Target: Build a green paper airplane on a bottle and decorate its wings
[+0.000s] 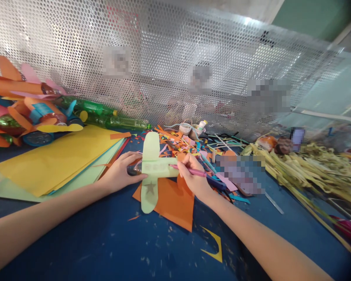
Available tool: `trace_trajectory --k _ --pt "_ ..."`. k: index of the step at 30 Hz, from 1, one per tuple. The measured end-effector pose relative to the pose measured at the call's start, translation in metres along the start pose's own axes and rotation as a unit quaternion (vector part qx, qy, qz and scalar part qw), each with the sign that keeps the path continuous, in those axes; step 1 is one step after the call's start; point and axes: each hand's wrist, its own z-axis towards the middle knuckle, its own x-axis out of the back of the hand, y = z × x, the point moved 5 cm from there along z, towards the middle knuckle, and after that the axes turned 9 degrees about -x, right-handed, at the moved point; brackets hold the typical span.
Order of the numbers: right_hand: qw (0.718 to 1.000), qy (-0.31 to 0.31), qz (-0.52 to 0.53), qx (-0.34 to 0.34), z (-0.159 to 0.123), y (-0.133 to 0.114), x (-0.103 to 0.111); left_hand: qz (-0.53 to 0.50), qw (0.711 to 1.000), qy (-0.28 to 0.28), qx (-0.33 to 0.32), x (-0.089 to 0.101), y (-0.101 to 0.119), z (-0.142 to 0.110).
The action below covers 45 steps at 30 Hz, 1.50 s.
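Note:
A toy airplane made of a plastic bottle covered in pale green paper lies in front of me. Its near wing carries a dark star, and a row of faint pencil-like marks runs along the body. My left hand is closed around the bare, dark bottle end, thumb and fingers on either side. In my right hand a pink pen is pinched, its tip at the paper on the body near the tail. Beneath the airplane lies an orange paper sheet. The tail end is partly hidden by my right hand.
Yellow and green paper sheets are stacked at left, below finished paper-and-bottle airplanes and green bottles. Paper scraps are heaped behind. Dried leaf strips spread at right. A perforated metal screen stands at the back.

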Motion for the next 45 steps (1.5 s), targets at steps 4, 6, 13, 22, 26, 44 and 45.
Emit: trace_trajectory --k 4,6,13,22,26,44,45 --pt "1.0 0.008 -0.005 -0.003 0.0001 0.0035 0.0015 0.0 1.0 0.0 0.001 0.0005 -0.0004 -0.001" --pt "1.0 0.014 -0.008 -0.002 0.0002 0.0038 0.0023 -0.003 1.0 -0.001 0.001 0.0006 -0.0002 -0.0012" --pt "1.0 0.009 -0.011 -0.004 -0.0001 0.0016 0.002 -0.006 1.0 -0.002 0.005 0.0004 0.0006 -0.0001" --pt "1.0 0.003 0.001 -0.012 0.001 0.0027 0.0013 0.002 1.0 -0.003 0.008 -0.0001 -0.0003 -0.0011" --pt "1.0 -0.005 0.011 -0.014 0.0013 0.0023 0.0002 -0.002 1.0 -0.007 0.007 -0.0004 -0.0004 -0.001" --pt "1.0 0.007 -0.012 -0.001 0.002 0.0011 0.0025 -0.007 1.0 0.002 0.005 0.0008 0.0004 -0.0006" --pt "1.0 0.006 -0.009 -0.003 0.0022 0.0014 0.0023 -0.007 1.0 0.001 0.006 0.0007 0.0004 -0.0007"
